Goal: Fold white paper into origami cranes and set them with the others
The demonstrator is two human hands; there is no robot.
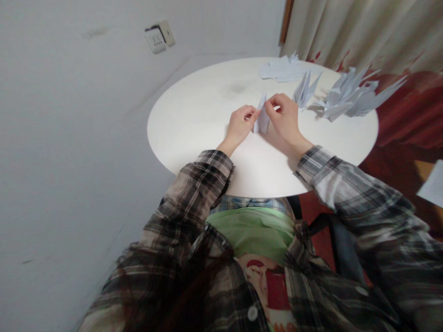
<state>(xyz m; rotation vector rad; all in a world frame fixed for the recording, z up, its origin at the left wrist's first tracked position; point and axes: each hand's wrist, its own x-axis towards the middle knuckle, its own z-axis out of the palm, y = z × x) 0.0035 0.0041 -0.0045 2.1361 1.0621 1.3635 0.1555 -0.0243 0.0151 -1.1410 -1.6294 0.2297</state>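
Note:
Between my two hands stands a small folded piece of white paper, held upright just over the round white table. My left hand pinches its left edge between thumb and fingers. On the other side, my right hand grips the upper right part of the paper with thumb and forefinger. Closest to my right hand is a pointed folded-paper piece. Further right sits a cluster of folded paper figures with sharp tips, looking like origami birds.
Flat sheets of paper lie at the table's far edge. A curtain hangs behind the right side. A wall with a socket runs along the left. A dark chair armrest is at my right, and a sheet of paper shows at the right edge.

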